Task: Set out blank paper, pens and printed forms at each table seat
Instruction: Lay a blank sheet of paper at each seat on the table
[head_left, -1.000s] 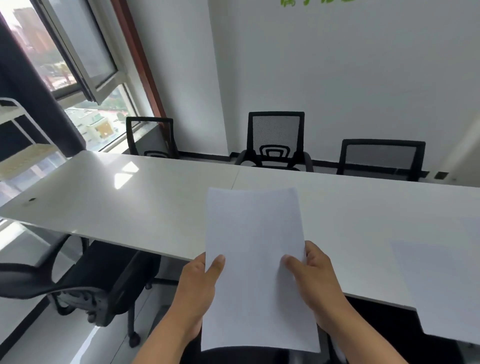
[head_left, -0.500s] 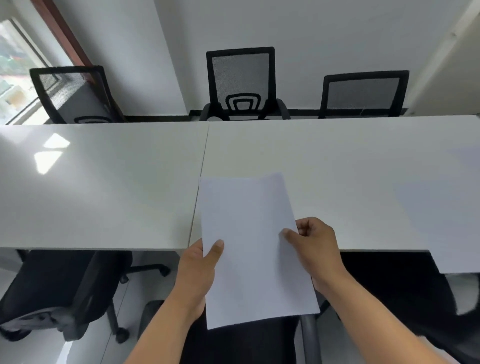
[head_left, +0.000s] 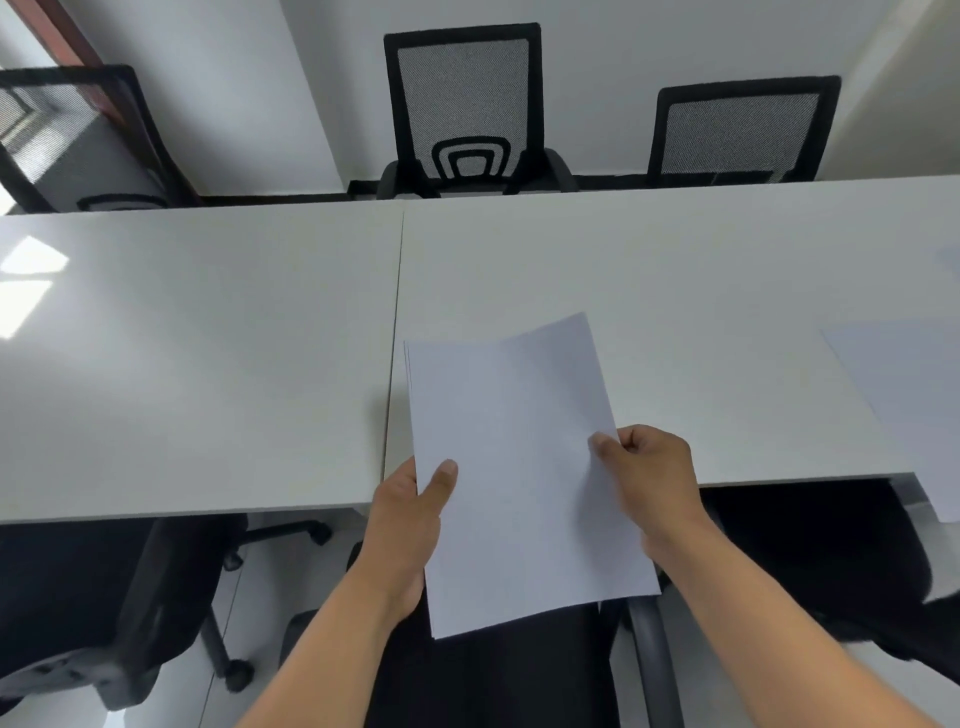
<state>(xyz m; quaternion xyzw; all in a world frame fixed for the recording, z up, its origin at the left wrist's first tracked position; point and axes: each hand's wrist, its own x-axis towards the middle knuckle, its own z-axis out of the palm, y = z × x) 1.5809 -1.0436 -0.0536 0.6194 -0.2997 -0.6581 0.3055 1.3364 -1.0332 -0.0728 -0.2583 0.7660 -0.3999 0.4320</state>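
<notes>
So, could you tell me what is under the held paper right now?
Under the paper: the table edge and a black chair seat. Its middle hides the rest.

My hands, left hand (head_left: 410, 512) and right hand (head_left: 649, 475), holding paper (head_left: 514, 467) over the table (head_left: 208, 338) near edge, another sheet (head_left: 904, 395) lying right, three chairs (head_left: 465, 104) behind the table.

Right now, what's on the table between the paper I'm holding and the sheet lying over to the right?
Nothing: in the head view, only bare white tabletop separates the held paper from the sheet.
</notes>
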